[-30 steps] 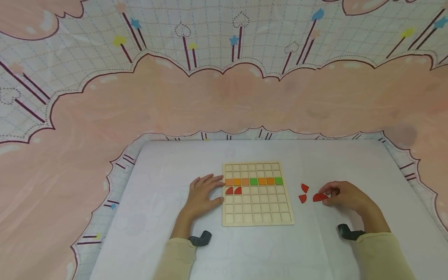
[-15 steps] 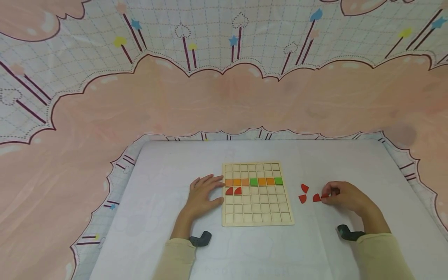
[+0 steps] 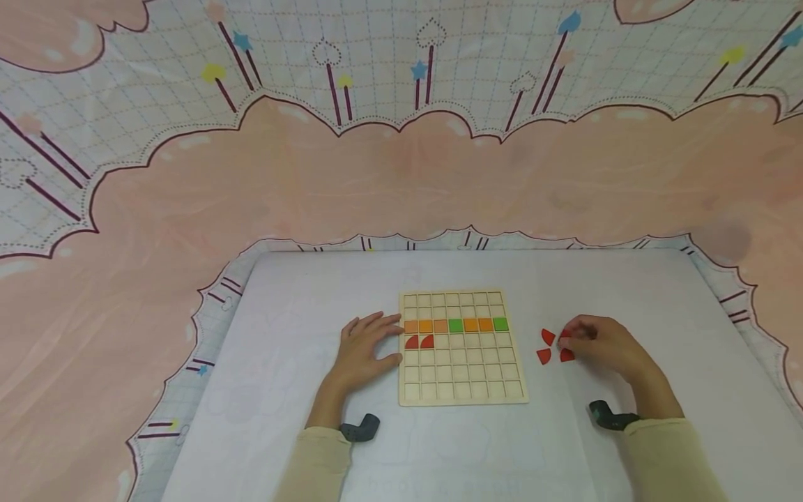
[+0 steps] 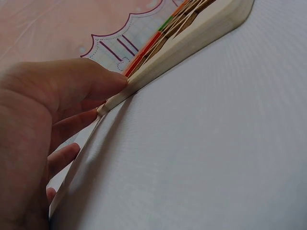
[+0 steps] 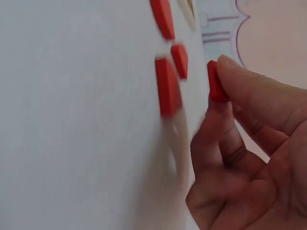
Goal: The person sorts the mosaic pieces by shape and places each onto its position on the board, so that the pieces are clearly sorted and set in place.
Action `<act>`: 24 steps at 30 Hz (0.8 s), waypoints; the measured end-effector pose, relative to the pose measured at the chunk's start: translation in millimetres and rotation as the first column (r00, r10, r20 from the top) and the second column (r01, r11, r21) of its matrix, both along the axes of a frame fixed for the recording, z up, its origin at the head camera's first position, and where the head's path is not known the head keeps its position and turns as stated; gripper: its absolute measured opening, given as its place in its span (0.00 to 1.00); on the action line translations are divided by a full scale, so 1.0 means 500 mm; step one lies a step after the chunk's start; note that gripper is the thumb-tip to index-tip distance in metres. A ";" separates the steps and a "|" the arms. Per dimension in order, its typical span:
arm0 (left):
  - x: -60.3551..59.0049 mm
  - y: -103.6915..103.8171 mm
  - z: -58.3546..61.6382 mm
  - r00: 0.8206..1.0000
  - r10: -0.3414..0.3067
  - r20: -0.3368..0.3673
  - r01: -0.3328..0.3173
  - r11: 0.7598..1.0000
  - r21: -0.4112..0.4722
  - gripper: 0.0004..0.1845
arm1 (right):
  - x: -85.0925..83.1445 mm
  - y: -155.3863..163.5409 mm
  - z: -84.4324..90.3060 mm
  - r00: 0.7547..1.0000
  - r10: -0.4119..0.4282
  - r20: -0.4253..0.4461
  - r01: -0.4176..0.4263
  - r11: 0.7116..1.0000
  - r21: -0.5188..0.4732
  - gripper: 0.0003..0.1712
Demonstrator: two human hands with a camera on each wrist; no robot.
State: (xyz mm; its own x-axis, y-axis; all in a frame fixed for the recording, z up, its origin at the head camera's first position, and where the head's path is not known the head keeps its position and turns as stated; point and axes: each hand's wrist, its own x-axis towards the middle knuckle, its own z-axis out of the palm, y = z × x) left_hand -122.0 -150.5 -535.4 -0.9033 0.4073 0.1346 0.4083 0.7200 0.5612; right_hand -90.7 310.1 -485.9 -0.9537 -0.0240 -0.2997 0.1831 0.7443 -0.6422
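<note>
A wooden grid board [image 3: 461, 374] lies flat on the table in the head view. My left hand [image 3: 364, 357] rests at its left side, fingers extended. In the left wrist view, the thumb [image 4: 108, 82] touches the board's edge. My right hand [image 3: 611, 348] pinches a red quarter-circle piece [image 5: 217, 82] between thumb and fingertips, raised off the table. Three more of these lie just left of and below that hand: an upper one [image 3: 548, 337], a lower one [image 3: 543, 356] and one near the fingertips [image 3: 567, 355]. Two red quarter-circles [image 3: 427, 341] sit in the board's fourth row, at the left.
Above the red ones, a full row of orange and green squares [image 3: 454, 325] crosses the board. The white table top [image 3: 301, 300] extends around it. Beyond its far edge hangs a pink and white patterned cloth [image 3: 401, 174]. Each wrist wears a dark camera mount [image 3: 611, 416].
My right hand has picked up a red quarter-circle from beside the others and moved a little left and away from me, over the loose pieces. The left hand stays at the board.
</note>
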 end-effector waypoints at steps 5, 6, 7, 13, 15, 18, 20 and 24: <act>-0.001 0.000 0.000 1.000 -0.001 0.013 0.001 1.000 -0.008 0.25 | -0.012 -0.039 0.009 1.000 -0.022 0.013 0.024 0.986 -0.166 0.18; -0.001 0.000 -0.001 1.000 -0.001 0.014 0.002 1.000 -0.009 0.25 | -0.015 -0.046 0.010 1.000 -0.019 0.017 0.022 0.979 -0.201 0.18; -0.002 0.000 -0.001 1.000 -0.002 0.017 0.002 1.000 -0.011 0.25 | -0.018 -0.054 0.013 0.999 -0.020 0.025 0.026 0.974 -0.226 0.18; -0.004 -0.002 -0.002 1.000 -0.006 0.029 0.006 1.000 -0.014 0.25 | -0.031 -0.096 0.018 0.997 0.009 0.078 0.013 0.962 -0.274 0.16; -0.004 -0.002 -0.001 1.000 -0.006 0.030 0.006 1.000 -0.014 0.25 | -0.036 -0.109 0.014 0.997 0.025 0.073 -0.004 0.962 -0.275 0.15; -0.004 -0.003 -0.002 0.999 -0.005 0.032 0.005 1.000 -0.015 0.25 | -0.041 -0.129 0.009 0.998 0.044 0.053 -0.027 0.960 -0.280 0.15; -0.004 -0.003 -0.002 0.999 -0.004 0.035 0.005 1.000 -0.017 0.25 | -0.045 -0.141 0.008 0.998 0.057 0.030 -0.046 0.954 -0.295 0.14; -0.005 -0.003 -0.003 0.999 -0.002 0.040 0.003 1.000 -0.017 0.24 | -0.050 -0.164 0.006 0.996 0.087 -0.012 -0.086 0.936 -0.340 0.15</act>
State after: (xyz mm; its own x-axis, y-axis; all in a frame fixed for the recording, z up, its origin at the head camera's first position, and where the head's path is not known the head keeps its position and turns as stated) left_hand -124.2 -152.1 -537.0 -0.9068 0.4114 0.0917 0.3877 0.7287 0.5646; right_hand -115.6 228.0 -483.1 -0.9425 -0.2074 -0.2620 0.1300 0.4949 -0.8592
